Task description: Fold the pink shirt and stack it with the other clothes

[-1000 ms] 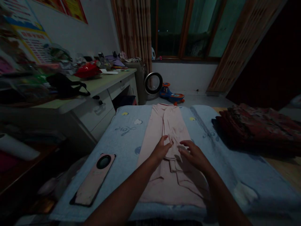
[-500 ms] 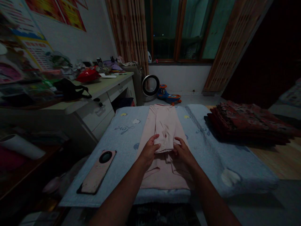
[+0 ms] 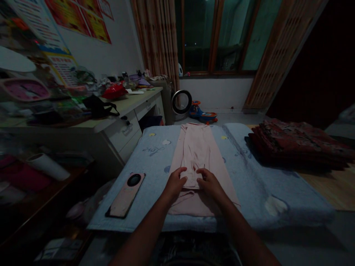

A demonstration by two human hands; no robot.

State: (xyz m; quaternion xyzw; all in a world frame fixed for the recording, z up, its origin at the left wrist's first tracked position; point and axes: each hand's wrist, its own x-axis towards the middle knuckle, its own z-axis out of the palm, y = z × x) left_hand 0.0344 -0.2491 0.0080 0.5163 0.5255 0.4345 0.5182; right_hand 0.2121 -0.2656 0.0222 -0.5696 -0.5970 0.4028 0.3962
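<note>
A pink garment (image 3: 196, 144) lies lengthwise on the blue blanket (image 3: 155, 162), its collar end away from me and its hem near the front edge. A sleeve lies along its middle, cuff toward me. My left hand (image 3: 176, 181) pinches the cuff's left edge between thumb and fingers. On the cuff's right side my right hand (image 3: 208, 181) has its thumb and forefinger on the fabric, close together. A pink phone (image 3: 124, 197) with a round black camera ring rests left of the garment.
Folded dark red cloths (image 3: 296, 146) are stacked at the right. A cluttered desk (image 3: 111, 118) with drawers stands at the left. Beyond the blanket are a ring-shaped door (image 3: 181, 102) and a blue ride-on toy (image 3: 202, 113), below the window.
Both hands have lowered the cuff flat onto the garment, and the right hand has shifted inward over it. The garment's lower right side now spreads wider. The view has shifted slightly left.
</note>
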